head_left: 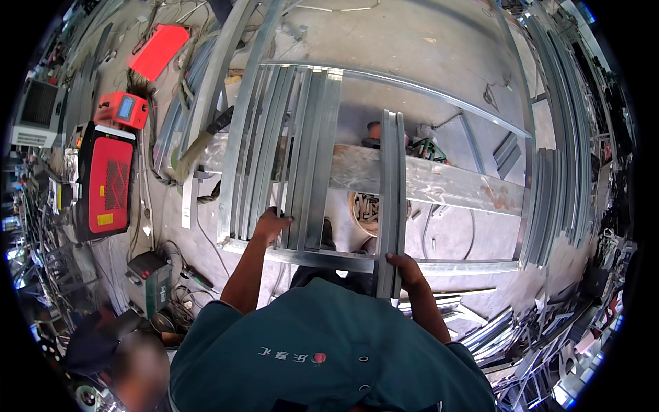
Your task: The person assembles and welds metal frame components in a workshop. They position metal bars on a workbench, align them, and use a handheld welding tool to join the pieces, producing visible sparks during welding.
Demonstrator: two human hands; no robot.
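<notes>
In the head view, my right hand is closed around the near end of a grey metal channel. This channel lies lengthwise away from me, over the near rail of a rectangular metal frame. My left hand has its fingers closed on one of several long metal channels set side by side in the frame's left part. A wider flat-faced channel forms the right side of that group. Part of my left fingers is hidden between the channels.
A broad metal beam crosses beneath the frame. On the floor below stands a round basket of small metal pieces. A red-and-black machine and cables are at left, stacked profiles at right. Another person is at lower left.
</notes>
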